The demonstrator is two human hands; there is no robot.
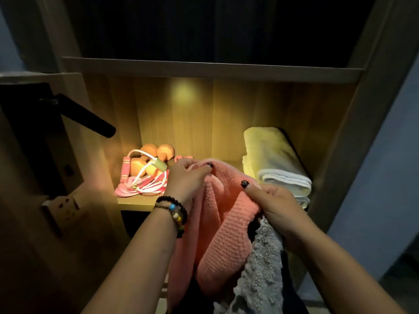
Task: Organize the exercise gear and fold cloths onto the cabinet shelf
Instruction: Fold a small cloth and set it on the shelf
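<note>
Both hands' grip, left hand (187, 177) and right hand (275, 203), clutching pink cloth (223, 225); long axis hangs down from shelf edge.

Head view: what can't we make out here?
- Upper compartment: unlit, contents invisible.
- Dumbbells: half covered by the jump rope; count unclear.
- Grey cloth: cut off by the bottom edge, upper end behind the right hand.
- Pink cloth: far edge behind the left hand.
</note>
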